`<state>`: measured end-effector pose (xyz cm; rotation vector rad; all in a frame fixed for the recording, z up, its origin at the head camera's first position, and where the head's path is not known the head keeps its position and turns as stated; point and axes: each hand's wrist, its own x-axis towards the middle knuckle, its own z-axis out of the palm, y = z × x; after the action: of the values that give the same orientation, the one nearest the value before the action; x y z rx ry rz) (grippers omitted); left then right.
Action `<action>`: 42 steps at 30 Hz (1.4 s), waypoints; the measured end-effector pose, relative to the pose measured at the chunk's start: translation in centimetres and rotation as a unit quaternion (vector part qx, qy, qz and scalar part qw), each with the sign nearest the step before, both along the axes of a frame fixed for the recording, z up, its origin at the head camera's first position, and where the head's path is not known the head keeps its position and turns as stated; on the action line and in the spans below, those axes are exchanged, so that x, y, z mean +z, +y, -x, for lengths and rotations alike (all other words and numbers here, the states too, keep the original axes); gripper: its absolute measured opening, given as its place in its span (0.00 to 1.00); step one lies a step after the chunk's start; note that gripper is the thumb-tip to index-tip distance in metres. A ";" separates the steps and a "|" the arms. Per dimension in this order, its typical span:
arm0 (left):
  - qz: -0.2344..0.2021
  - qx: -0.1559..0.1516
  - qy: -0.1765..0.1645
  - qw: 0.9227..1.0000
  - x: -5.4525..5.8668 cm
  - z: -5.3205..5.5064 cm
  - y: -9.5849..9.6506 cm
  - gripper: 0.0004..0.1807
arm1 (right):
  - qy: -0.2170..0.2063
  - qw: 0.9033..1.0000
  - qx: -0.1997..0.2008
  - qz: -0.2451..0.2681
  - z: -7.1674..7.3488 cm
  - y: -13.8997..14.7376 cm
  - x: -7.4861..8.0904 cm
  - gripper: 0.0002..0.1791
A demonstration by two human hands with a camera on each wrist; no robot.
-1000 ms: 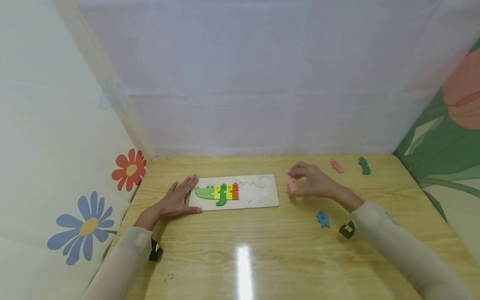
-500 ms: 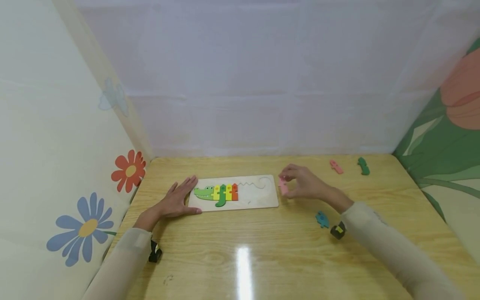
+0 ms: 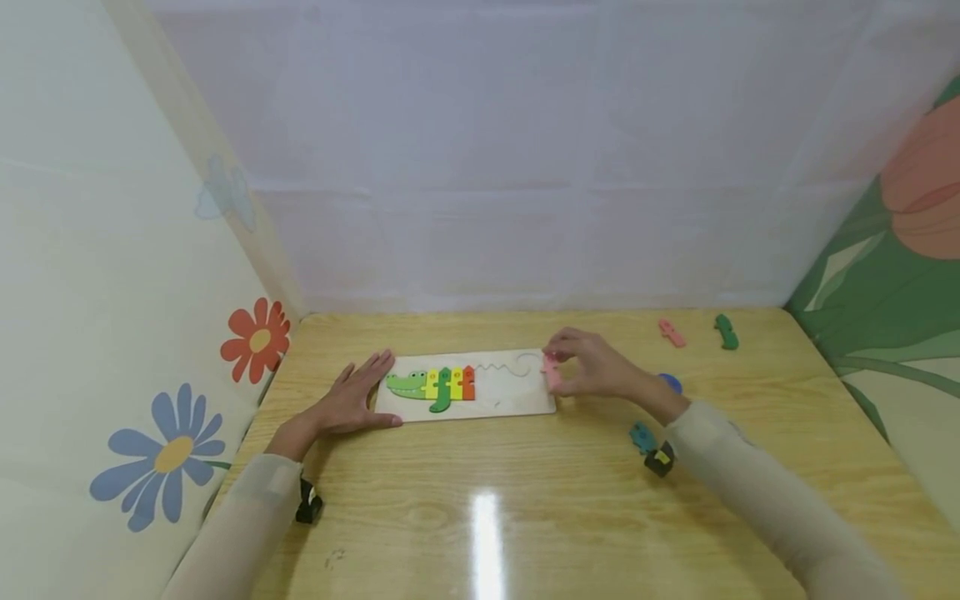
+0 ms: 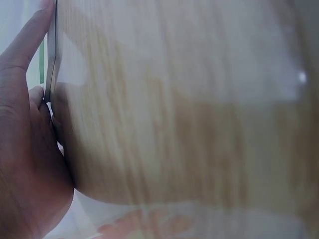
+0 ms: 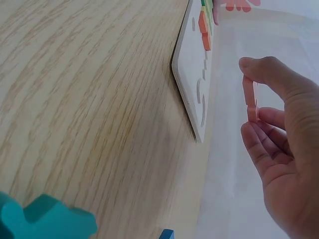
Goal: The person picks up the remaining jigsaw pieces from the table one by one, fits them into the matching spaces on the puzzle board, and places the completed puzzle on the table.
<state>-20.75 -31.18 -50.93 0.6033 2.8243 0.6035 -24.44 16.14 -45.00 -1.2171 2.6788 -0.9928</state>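
Observation:
A wooden crocodile puzzle board lies on the table. Set in its left part are the green head, yellow and green body pieces and a red piece. My left hand rests against the board's left end, fingers spread, thumb along the near edge. Between thumb and fingertips my right hand pinches a pink puzzle piece, held upright at the board's right end. The right wrist view shows this pink piece raised off the board. In the left wrist view, the left hand touches the board's edge.
Right of the board lie loose pieces: a second pink piece, a dark green piece, a teal piece and a blue piece partly behind the right wrist. A white cloth hangs behind the table.
My right hand has moved left with the pink piece, from beside the board to over its right end. The blue piece has come into view behind the wrist. The left hand has stayed still.

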 end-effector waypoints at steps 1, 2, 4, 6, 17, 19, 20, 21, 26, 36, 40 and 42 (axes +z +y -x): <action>0.000 0.000 0.000 1.000 0.1 0.0 0.0 0.67 | 0.000 1.000 0.000 0.001 0.0 -0.1 0.0 0.34; 0.001 -0.001 0.000 1.000 0.1 0.0 0.0 0.67 | 0.001 1.000 0.002 0.001 0.1 -0.3 -0.1 0.34; 0.001 0.000 -0.001 1.000 0.3 0.0 -0.1 0.66 | 0.001 1.000 0.003 0.003 0.1 -0.5 -0.1 0.34; -0.001 0.002 -0.004 1.000 0.4 0.0 -0.1 0.66 | -0.001 1.000 0.006 0.008 0.2 -0.7 -0.1 0.34; -0.010 -0.003 -0.005 1.000 0.6 -0.1 0.2 0.67 | -0.020 1.000 -0.001 -0.008 0.2 -1.8 -0.1 0.36; -0.011 -0.004 -0.001 1.000 0.6 0.0 0.2 0.67 | -0.022 1.000 -0.004 -0.014 0.2 -2.0 -0.1 0.36; -0.012 -0.003 -0.001 1.000 0.6 0.0 0.2 0.67 | -0.022 1.000 -0.005 -0.016 0.2 -2.1 -0.1 0.36; -0.013 -0.003 -0.001 1.000 0.6 0.0 0.2 0.67 | -0.021 1.000 -0.005 -0.018 0.2 -2.2 -0.1 0.36; -0.012 0.001 -0.008 1.000 0.5 0.0 0.3 0.67 | -0.006 1.000 0.005 -0.016 0.3 -2.7 -0.2 0.35; -0.016 -0.002 -0.010 1.000 0.8 0.0 0.5 0.66 | -0.024 0.999 0.003 -0.023 0.3 -4.1 -0.4 0.36; -0.009 0.000 -0.013 1.000 0.7 0.0 0.4 0.66 | -0.021 0.999 0.000 -0.029 0.3 -4.7 -0.6 0.37; -0.007 0.002 -0.016 1.000 0.7 0.0 0.3 0.67 | -0.018 0.999 -0.002 -0.029 0.4 -5.0 -0.8 0.37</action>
<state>-20.80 -30.89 -50.20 0.5861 2.7937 0.6297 -24.84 11.19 -45.81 -1.1731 2.6637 -0.9213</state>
